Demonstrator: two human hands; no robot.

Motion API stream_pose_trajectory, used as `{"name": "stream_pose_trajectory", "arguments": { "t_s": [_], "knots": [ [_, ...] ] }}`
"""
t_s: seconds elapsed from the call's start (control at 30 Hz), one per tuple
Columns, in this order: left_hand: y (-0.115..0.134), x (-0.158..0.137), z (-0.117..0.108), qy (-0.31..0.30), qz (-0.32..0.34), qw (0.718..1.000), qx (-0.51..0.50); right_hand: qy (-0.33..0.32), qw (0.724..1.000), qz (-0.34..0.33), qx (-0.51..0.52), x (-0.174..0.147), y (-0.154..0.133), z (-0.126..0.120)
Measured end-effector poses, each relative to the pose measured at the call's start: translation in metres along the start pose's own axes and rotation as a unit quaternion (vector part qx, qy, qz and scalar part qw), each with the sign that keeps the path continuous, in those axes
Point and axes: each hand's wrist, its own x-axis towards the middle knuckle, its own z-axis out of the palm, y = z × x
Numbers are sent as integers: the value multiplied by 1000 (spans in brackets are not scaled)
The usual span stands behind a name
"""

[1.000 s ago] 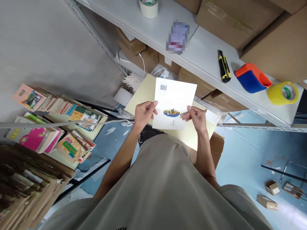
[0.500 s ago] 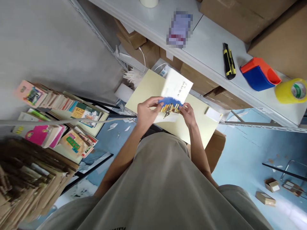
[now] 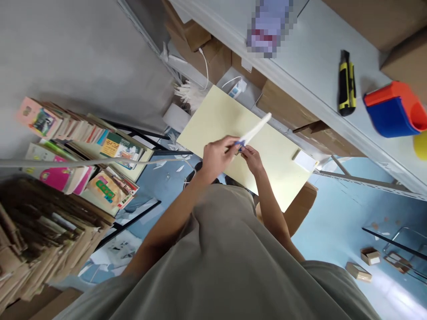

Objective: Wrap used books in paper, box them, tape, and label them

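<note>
A thin white book [image 3: 256, 129] is tilted nearly edge-on above the pale yellow tabletop [image 3: 216, 113]. Blue shows on its lower end, between my fingers. My left hand [image 3: 216, 156] pinches that blue end with thumb and fingers. Right beside it, my right hand [image 3: 252, 160] has its fingertips closed on the same lower end. The book's printed face is turned away from view.
Stacked books [image 3: 71, 129] stand on a rack at the left, above flattened cardboard [image 3: 56, 249]. A shelf at the upper right bears a yellow-black utility knife [image 3: 347, 86], a red-blue tape dispenser [image 3: 392, 111] and a blurred-out phone [image 3: 268, 26]. A white cable [image 3: 76, 163] crosses the left side.
The book has turned from face-on to nearly edge-on, hiding its blue and yellow picture. My hands have come closer together. The camera view has shifted, so shelf items appear farther right.
</note>
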Motion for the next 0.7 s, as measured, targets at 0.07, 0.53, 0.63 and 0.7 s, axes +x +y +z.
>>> {"name": "stream_pose_trajectory", "arguments": {
  "t_s": [0.07, 0.53, 0.63, 0.7],
  "knots": [
    [-40, 26, -7, 36, -75, 996, -10, 36, 999, 30, 4, 12, 9, 12],
    [-259, 173, -11, -29, -206, 978, -30, 221, 955, 42, -195, 145, 5, 96],
    [-287, 168, -25, -51, -204, 975, -66, 262, 919, 33, -294, 144, -1, 103],
    [-310, 158, -42, -26, -221, 972, -78, 297, 887, -11, -353, 138, -8, 117]
  ]
}}
